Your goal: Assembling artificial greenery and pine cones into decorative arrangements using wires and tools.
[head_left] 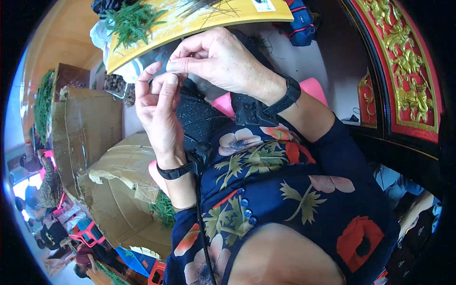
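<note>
Your left hand [159, 107] and right hand [221, 59] meet in front of you, fingertips nearly touching. Your left thumb seems pinched against a finger on a thin dark piece [179, 79], which sits right where the two hands meet; it is too small to identify. Your right hand comes at it from above, thumb and index finger bent together, but you can't tell from here whether they grip anything. Such a fingertip hold probably suits something so slight, one hand steadying while the other works finely.

Just below your hands, a dark speckled cloth [202, 121] covers your lap, perhaps to catch scraps. Just beyond them lies the edge of the yellow surface [247, 18]. On it, a heap of green sprigs [133, 23] lies ahead of your left hand, and dark thin stems [206, 6] spread ahead of your right; that spacing likely keeps both within reach and unmixed.

Left of your left hand stands an open cardboard box [128, 159] with more greenery [164, 210] inside, so it may serve as a bin or store. Farther off, beyond your right hand, a blue bag [301, 24] rests past the surface's end.
</note>
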A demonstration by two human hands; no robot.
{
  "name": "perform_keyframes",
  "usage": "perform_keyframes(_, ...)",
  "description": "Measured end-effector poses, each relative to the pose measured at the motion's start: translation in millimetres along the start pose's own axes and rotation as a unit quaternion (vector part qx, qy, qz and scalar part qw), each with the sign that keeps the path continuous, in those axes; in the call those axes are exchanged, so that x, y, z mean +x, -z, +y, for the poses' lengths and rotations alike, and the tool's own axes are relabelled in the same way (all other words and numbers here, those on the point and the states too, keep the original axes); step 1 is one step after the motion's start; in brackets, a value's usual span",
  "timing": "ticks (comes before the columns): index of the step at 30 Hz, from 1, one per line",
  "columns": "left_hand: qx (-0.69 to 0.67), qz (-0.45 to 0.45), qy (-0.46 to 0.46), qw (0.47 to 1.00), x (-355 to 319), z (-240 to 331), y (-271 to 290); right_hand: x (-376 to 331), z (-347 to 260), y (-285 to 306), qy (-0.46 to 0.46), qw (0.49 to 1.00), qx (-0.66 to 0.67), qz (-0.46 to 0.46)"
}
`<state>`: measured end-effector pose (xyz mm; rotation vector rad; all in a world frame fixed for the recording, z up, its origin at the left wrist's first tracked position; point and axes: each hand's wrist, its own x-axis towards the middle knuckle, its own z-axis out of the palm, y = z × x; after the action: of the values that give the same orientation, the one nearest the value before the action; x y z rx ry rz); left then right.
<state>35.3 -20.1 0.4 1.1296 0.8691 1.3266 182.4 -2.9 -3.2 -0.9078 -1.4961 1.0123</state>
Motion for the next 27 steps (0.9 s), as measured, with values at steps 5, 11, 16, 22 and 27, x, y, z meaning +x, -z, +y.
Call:
perform_keyframes(5,-0.108,-0.028,0.031,0.993,0,2,-1,1,-4,2,-0.016,0.999,0.048,0.004)
perform_keyframes(11,-0.174,-0.122,0.105,0.971,6,0,13,2,-5,1,0.008,0.999,0.042,0.010)
perform_keyframes(16,-0.114,-0.027,0.095,0.989,1,9,7,0,-9,-2,-0.012,1.000,0.014,-0.012)
perform_keyframes(22,0.027,-0.177,0.128,0.975,4,6,35,-9,-14,-9,-0.006,0.999,0.043,-0.027)
perform_keyframes(27,-0.130,-0.207,0.159,0.957,7,2,37,-6,-14,-17,0.077,0.997,0.010,-0.021)
